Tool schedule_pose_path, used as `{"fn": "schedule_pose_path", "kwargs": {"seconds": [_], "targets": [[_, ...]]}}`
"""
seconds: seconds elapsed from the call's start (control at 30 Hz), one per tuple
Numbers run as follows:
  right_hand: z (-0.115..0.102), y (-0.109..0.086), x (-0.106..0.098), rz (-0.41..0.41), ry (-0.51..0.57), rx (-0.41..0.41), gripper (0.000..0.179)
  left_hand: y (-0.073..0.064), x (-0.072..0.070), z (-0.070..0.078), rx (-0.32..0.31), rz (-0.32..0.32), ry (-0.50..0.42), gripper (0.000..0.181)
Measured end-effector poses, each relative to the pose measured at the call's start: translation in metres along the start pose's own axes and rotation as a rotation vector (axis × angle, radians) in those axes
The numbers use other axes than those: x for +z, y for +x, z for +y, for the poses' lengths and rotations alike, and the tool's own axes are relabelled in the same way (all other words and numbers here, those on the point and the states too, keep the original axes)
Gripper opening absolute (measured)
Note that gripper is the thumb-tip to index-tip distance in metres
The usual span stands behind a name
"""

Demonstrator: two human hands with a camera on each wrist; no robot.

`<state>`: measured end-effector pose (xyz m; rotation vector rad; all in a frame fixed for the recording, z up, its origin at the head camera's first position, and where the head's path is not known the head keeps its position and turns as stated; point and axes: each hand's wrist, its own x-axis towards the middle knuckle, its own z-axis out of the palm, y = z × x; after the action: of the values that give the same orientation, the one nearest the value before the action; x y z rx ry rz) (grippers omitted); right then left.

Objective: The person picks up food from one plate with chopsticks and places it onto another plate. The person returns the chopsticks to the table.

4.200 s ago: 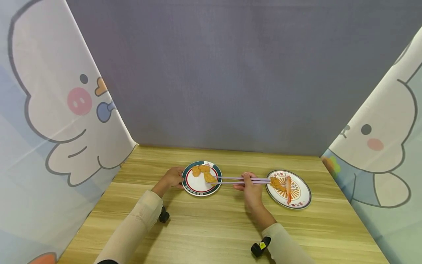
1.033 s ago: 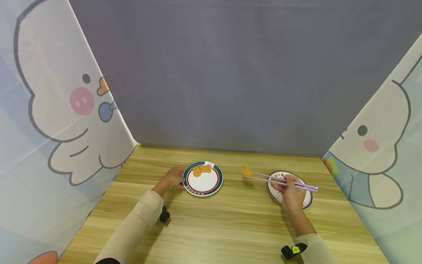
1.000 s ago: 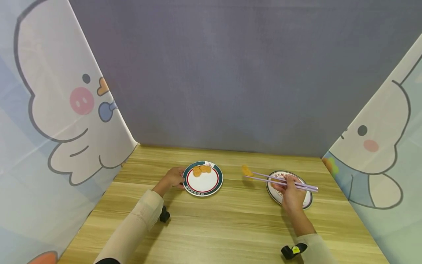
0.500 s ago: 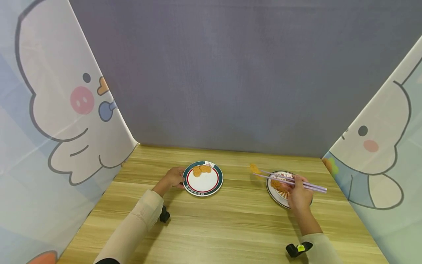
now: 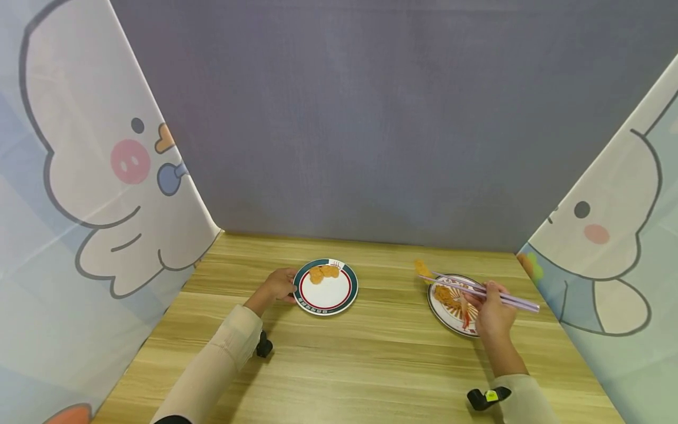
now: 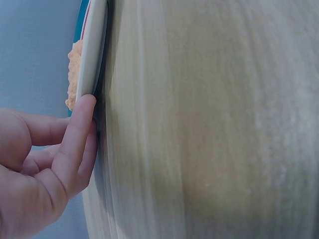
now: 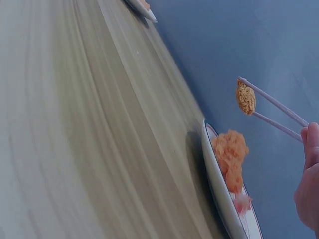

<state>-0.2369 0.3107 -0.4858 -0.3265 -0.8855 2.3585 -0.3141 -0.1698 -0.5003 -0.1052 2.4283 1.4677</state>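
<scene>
My left hand (image 5: 279,285) pinches the left rim of a round white plate (image 5: 333,299) with a teal border. Two golden nuggets (image 5: 323,272) lie near its back edge. In the left wrist view, fingers (image 6: 79,129) meet the plate's rim. My right hand (image 5: 496,318) grips lilac chopsticks (image 5: 511,299). Between their tips is another nugget (image 7: 245,97), raised above the left edge of an oval white plate (image 5: 441,312). That plate carries a fried, craggy piece (image 7: 230,159) and a red-and-white strip (image 5: 466,315). The hand and chopsticks hide part of the oval plate.
Both plates stand on a wood-grain table (image 5: 344,365), apart from each other. A grey cloth wall (image 5: 339,129) rises behind it. Cartoon-printed panels flank the left (image 5: 79,253) and right (image 5: 614,294) sides.
The right hand has picked a nugget off the round plate with the chopsticks and moved it rightward to the oval plate's left edge. The left hand has stayed at the rim.
</scene>
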Motion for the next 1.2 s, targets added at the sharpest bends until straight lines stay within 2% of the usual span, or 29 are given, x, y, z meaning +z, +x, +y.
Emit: {"fn": "schedule_pose_path", "kwargs": {"seconds": [0.43,0.77,0.97,1.2], "targets": [[-0.01,0.016,-0.01,0.082,-0.042,-0.044,0.016,-0.002,0.001,-0.001,-0.003,0.005,-0.01,0.055],[-0.015,0.019,-0.021,0.095,-0.036,-0.051,0.014,-0.002,0.001,-0.002,-0.006,0.003,-0.018,0.055],[-0.016,0.021,-0.027,0.112,-0.09,-0.056,0.013,0.001,0.001,-0.003,0.002,0.005,-0.02,0.055],[-0.018,0.024,-0.034,0.123,-0.068,-0.07,0.014,0.003,0.0,-0.002,-0.002,0.005,-0.013,0.056]]}}
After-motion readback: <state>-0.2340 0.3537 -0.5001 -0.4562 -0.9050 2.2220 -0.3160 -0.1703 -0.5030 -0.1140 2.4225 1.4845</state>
